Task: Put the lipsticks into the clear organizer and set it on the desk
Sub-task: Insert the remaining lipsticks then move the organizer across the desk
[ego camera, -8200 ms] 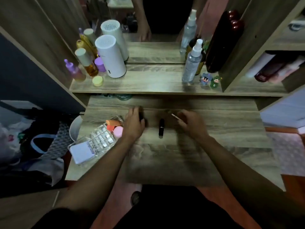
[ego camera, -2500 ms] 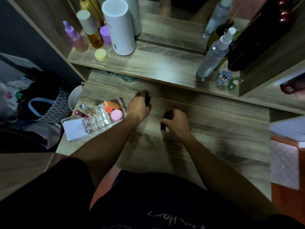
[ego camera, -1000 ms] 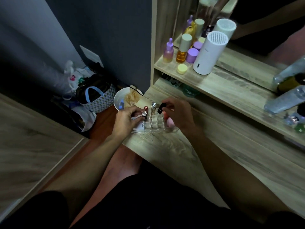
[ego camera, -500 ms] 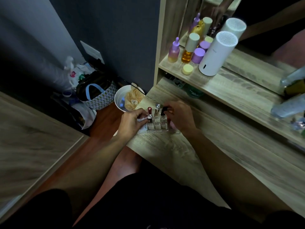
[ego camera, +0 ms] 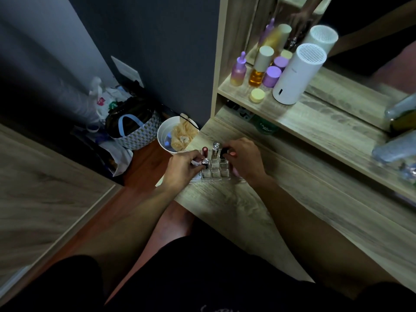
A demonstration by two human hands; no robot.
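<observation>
Head view: the clear organizer (ego camera: 215, 171) sits at centre frame on the desk (ego camera: 292, 212) near its left edge. Left hand (ego camera: 183, 166) pinches a silver-capped lipstick (ego camera: 205, 162); right hand (ego camera: 244, 158) grips a black lipstick (ego camera: 223, 152) above the compartments. Two more tubes stand upright inside.

The pale wood-grain tabletop (ego camera: 236, 206) carries a clear gridded plastic organizer (ego camera: 215, 173). In it stand a dark red lipstick (ego camera: 204, 150), a silver one (ego camera: 215, 147) and a glossy black one (ego camera: 223, 152). On the shelf (ego camera: 315, 118) above are a tall white cylinder with a slotted top (ego camera: 298, 75), lilac-capped jars (ego camera: 271, 76), an amber bottle with a cream cap (ego camera: 258, 68), a pink-to-yellow dropper bottle (ego camera: 239, 72) and a pale yellow round pot (ego camera: 257, 95). On the reddish floor sits a white tub (ego camera: 164, 136).
</observation>
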